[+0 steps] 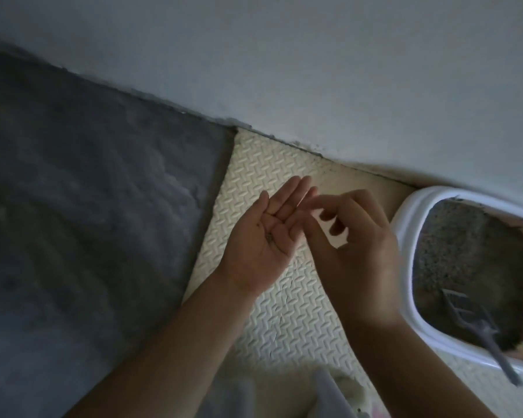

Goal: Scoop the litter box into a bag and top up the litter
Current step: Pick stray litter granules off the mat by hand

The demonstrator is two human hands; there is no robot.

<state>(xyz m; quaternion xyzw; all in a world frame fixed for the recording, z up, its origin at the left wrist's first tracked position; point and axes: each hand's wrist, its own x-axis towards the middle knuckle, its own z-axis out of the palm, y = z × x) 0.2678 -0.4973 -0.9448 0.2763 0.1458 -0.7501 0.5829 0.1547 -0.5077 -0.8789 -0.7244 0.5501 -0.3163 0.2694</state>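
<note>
I am holding my left hand [261, 239] out flat, palm up, its fingers straight and relaxed, gripping nothing; a few dark specks [271, 237] are sticking to the palm. My right hand [354, 251] is hovering just beside it, back toward me, its fingers loosely curled with gaps between them, the forefinger tip meeting the left fingertips. I cannot see anything held in it. Both hands are hanging over the cream ribbed floor mat [284, 315], which is lying against the pale wall [314, 70], with a grey plush rug [88, 206] to its left.

The white litter box [405, 267] is sitting to my right on the mat, close to the wall, with grey litter [465, 248] inside. The grey scoop [480, 330] is lying in it untouched, its long axis running diagonally: slotted head resting on the litter, handle pointing toward me and to the right, crossing over the near rim.
</note>
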